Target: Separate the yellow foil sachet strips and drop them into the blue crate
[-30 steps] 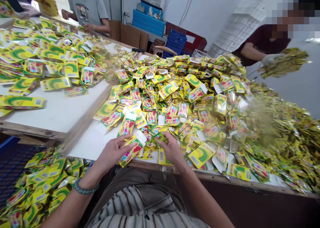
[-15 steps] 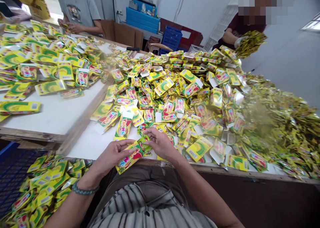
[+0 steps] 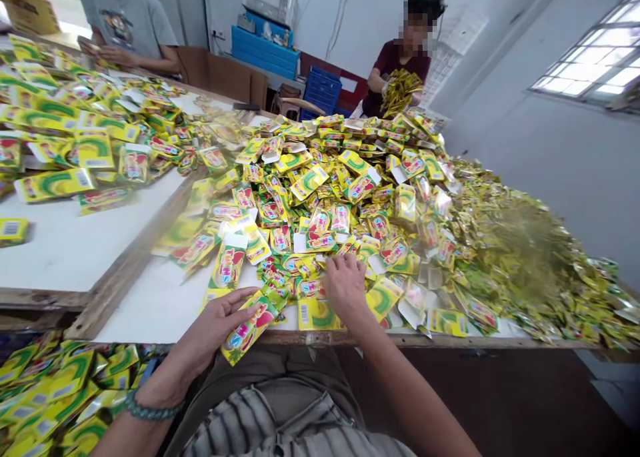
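My left hand (image 3: 217, 327) grips a small yellow-and-green carton (image 3: 251, 327) with fruit pictures and colourful lettering, tilted over the table's front edge. At its upper end a shiny green sachet (image 3: 274, 295) sticks out. My right hand (image 3: 346, 283) is down on the heap, its fingers bent and close together; the fingertips are hidden, and I cannot make out what they hold. Near it lie a yellow carton (image 3: 317, 315), showing its barcode, and a carton with a raised white flap (image 3: 229, 262). Several loose sachets lie between my hands.
Mixed cartons and sachets (image 3: 310, 183) are piled ahead, with a large sachet heap (image 3: 520, 257) to the right. A wooden strip (image 3: 135, 257) separates the left table section. Below left are more cartons (image 3: 65, 397). Across the table, one person (image 3: 127, 27) sits; another (image 3: 400, 70) holds sachets.
My right hand has left the carton's end and moved forward and right onto the heap. My left hand keeps hold of the carton. The camera view has turned right.
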Tool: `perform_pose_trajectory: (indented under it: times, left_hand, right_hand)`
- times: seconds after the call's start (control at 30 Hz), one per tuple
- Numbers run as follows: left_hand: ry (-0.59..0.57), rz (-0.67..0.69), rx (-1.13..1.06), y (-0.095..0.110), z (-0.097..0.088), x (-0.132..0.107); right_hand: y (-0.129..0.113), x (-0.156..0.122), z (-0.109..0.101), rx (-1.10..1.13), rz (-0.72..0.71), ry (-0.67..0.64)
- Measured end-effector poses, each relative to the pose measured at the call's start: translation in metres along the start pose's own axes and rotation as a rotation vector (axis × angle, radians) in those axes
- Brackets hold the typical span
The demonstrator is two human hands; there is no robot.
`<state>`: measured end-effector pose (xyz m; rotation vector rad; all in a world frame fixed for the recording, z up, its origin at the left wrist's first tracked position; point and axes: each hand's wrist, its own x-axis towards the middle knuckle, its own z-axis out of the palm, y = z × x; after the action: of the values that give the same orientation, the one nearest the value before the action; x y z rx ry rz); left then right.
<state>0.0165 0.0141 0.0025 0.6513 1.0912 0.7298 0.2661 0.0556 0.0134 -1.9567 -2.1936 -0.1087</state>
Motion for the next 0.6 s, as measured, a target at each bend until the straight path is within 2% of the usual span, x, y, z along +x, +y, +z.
perform_pose_trajectory:
  times: [0.07,0.13,0.23,0.3,0.37,0.47,0.53,0.6]
  left_hand:
    - [0.031,0.019,-0.017,0.001,0.004,0.001]
    - [0.051,0.031,-0.026,0.001,0.006,0.003]
    - [0.06,0.051,-0.032,-0.001,0.007,0.005]
    - [0.064,0.066,-0.036,-0.002,0.007,0.006]
    - [0.073,0.081,-0.051,-0.003,0.006,0.005]
    - [0.053,0.081,-0.071,-0.003,0.004,0.003]
    - [0.021,0.075,-0.081,-0.003,0.001,0.001]
    - [0.005,0.077,-0.105,-0.004,-0.002,-0.001]
  right_hand:
    - [0.011,0.008,0.004,-0.046,0.04,-0.007]
    - [0.013,0.009,0.007,0.097,0.045,0.05]
    - [-0.001,0.001,0.007,0.644,0.098,0.092]
    - [-0.019,-0.007,0.007,1.091,0.177,-0.007]
    - [-0.036,-0.012,0.011,1.394,0.236,-0.111]
    - [-0.048,-0.016,0.019,1.494,0.25,-0.125]
    - [-0.047,-0.017,0.023,1.451,0.23,-0.103]
    - [-0.042,-0.017,0.024,1.433,0.197,-0.154]
